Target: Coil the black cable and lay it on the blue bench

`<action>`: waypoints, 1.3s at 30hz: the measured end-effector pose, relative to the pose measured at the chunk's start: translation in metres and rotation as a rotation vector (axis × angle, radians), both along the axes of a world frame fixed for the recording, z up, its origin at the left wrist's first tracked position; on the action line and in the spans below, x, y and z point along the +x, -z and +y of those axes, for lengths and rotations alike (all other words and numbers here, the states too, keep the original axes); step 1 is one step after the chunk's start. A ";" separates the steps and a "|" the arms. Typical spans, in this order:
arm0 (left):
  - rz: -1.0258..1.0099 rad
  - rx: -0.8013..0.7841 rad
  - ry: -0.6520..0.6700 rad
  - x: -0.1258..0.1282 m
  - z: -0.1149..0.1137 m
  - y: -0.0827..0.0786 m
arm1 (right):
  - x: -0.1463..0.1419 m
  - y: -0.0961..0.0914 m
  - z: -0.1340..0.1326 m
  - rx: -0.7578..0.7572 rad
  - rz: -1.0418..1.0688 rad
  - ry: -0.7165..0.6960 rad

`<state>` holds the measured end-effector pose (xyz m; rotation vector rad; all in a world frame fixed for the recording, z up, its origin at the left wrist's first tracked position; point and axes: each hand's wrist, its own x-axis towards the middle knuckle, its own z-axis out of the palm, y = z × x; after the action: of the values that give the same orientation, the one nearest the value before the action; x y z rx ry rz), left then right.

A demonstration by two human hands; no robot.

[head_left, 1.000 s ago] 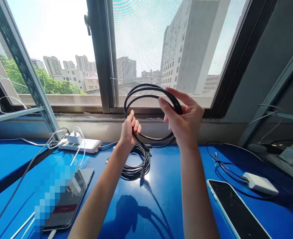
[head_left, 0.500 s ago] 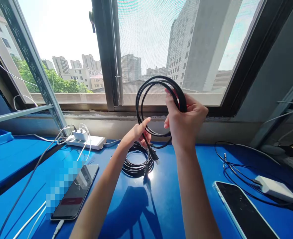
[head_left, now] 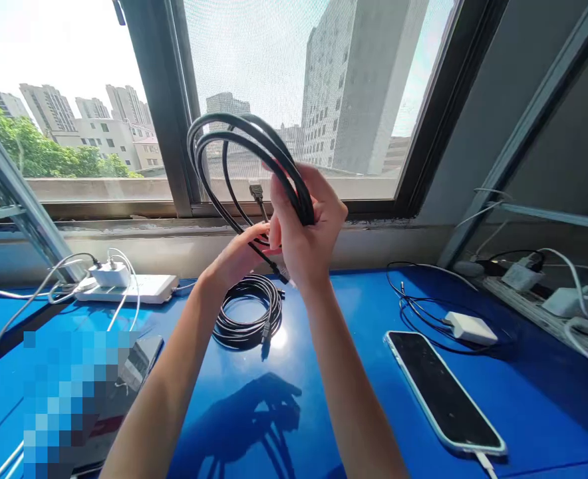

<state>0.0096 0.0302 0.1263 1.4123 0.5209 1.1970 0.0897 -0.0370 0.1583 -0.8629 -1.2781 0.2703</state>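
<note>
My right hand (head_left: 311,229) holds up a looped black cable (head_left: 205,166), its fingers wrapped round the gathered strands. My left hand (head_left: 241,256) is close beside it, closed on the lower part of the same cable, its fingertips partly hidden near the right hand. One flat plug (head_left: 257,193) of the cable points upward behind the hands. A second black end (head_left: 278,271) hangs below the left fingers. Under the hands, a coiled black cable (head_left: 227,338) lies on the blue table (head_left: 334,372), with a plug resting on its front right side.
At the left stand a white power strip (head_left: 157,289) with a charger and a phone (head_left: 147,352), partly pixelated. On the right lie another phone (head_left: 443,392), a white adapter (head_left: 471,328) and loose black cords. A window (head_left: 274,66) and metal shelf posts (head_left: 518,126) rise behind.
The view has turned to the right. My left hand has come up against the right hand, and the held loops now lean left. One plug now points up behind the hands.
</note>
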 end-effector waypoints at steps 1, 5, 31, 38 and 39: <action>-0.073 -0.037 -0.034 0.001 -0.002 -0.005 | 0.001 0.000 0.003 0.015 0.062 -0.032; -0.305 -0.090 -0.180 -0.002 -0.009 -0.020 | 0.004 0.001 0.023 -0.069 0.361 -0.154; 0.147 -0.214 0.022 -0.056 -0.002 -0.024 | 0.036 0.032 0.056 0.194 -0.368 0.292; -0.020 -0.286 0.049 -0.033 0.001 -0.014 | 0.039 0.034 0.061 0.219 -0.446 0.436; -0.032 -0.289 0.044 -0.031 0.003 -0.012 | 0.041 0.034 0.061 0.225 -0.461 0.432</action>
<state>-0.0213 0.0331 0.1383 1.1506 0.6114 1.0601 0.1307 0.0243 0.1243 -1.0128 -1.4673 -0.4312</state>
